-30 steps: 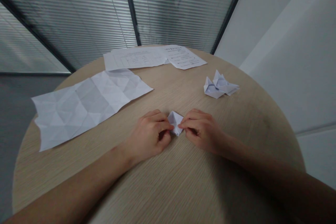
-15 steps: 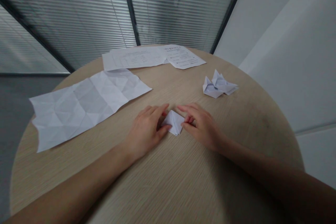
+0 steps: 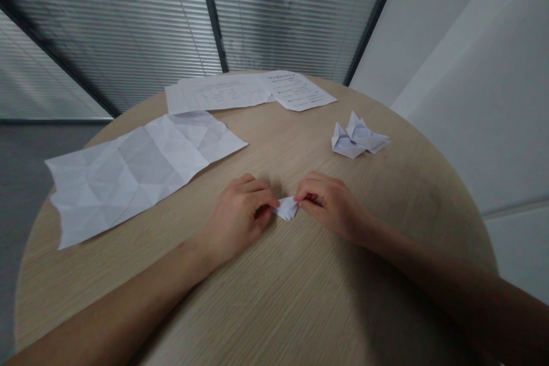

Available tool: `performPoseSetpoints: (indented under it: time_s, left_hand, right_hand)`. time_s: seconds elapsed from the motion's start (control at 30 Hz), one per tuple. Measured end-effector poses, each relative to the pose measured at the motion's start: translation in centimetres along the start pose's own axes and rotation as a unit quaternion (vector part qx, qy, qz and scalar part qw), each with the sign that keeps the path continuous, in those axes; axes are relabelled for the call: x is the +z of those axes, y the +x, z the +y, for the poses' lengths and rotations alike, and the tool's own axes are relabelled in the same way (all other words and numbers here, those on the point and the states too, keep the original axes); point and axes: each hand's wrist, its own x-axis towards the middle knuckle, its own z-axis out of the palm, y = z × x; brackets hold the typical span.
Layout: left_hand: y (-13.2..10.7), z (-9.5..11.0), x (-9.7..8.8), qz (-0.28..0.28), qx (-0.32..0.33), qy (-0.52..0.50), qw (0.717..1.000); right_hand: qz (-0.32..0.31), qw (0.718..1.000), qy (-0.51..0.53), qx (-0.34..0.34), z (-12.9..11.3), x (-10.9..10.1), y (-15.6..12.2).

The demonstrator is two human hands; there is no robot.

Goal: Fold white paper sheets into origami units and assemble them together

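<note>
A small piece of folded white paper (image 3: 286,209) is between my hands, low over the middle of the round table. My left hand (image 3: 244,209) pinches its left corner with thumb and fingers closed. On the opposite side, my right hand (image 3: 328,203) grips the right corner between thumb and forefinger. The paper's top part is folded down, leaving a short, wide shape; its underside is hidden.
Folded paper boats (image 3: 358,136) stand at the right rear of the wooden table (image 3: 274,309). A large creased sheet (image 3: 141,171) lies on the left. Printed sheets (image 3: 249,92) lie along the back edge, before windows with blinds (image 3: 300,17).
The folded paper was a diamond with its top point up; now that upper part is bent down. My fingers, spread around it before, have closed on its side corners.
</note>
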Motion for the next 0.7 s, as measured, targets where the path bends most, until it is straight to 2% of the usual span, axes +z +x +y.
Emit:
performPoseSetpoints:
  time_s: [0.1, 0.2, 0.43, 0.57, 0.7]
  left_hand:
    - [-0.07, 0.33, -0.30, -0.039, 0.007, 0.024, 0.999]
    - [0.00, 0.68, -0.45, -0.052, 0.009, 0.037, 0.998]
    - [0.22, 0.47, 0.13, -0.059, -0.033, 0.049, 0.997]
    - [0.12, 0.50, 0.29, -0.072, -0.022, 0.054, 0.996]
    - [-0.03, 0.62, 0.39, -0.073, -0.016, 0.045, 0.996]
  right_hand:
    - [-0.023, 0.998, -0.051, -0.039, -0.07, -0.32, -0.10]
    - [-0.029, 0.995, -0.077, -0.048, -0.31, -0.55, -0.08]
    - [-0.047, 0.998, -0.024, 0.045, -0.59, -0.29, 0.25]
    - [-0.062, 0.993, -0.004, 0.104, -0.54, -0.08, 0.33]
    - [-0.087, 0.989, 0.018, 0.117, -0.33, -0.06, 0.30]
